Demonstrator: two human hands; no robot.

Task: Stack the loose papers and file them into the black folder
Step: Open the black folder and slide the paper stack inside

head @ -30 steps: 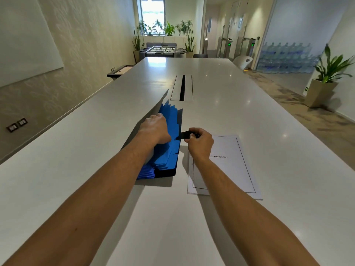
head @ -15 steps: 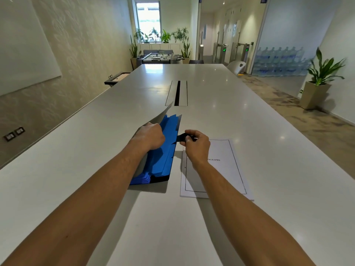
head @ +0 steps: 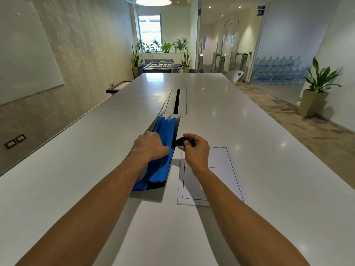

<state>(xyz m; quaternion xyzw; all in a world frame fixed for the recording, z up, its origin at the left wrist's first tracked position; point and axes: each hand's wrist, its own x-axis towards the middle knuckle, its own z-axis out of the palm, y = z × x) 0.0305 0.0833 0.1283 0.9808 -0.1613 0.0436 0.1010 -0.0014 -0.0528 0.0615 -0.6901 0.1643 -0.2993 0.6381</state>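
The black folder (head: 173, 131) lies open on the white table (head: 76, 169), showing several blue accordion dividers (head: 163, 129). My left hand (head: 149, 145) presses into the dividers with bent fingers and holds them apart. My right hand (head: 195, 148) pinches the folder's black strap tab (head: 179, 142) at its right edge. A stack of white papers (head: 221, 169) with a thin black border and the printed letters "GRAPHY" lies flat just right of the folder, partly under my right forearm.
A cable slot (head: 176, 101) runs along the table's middle beyond the folder. A potted plant (head: 315, 93) stands on the floor at the right. A white chair (head: 234, 75) sits by the far right edge. A whiteboard (head: 25, 54) hangs on the left wall.
The camera has tilted up, so the hands and folder sit lower in view. The folder's pockets look more closed up. Both hands keep their hold.
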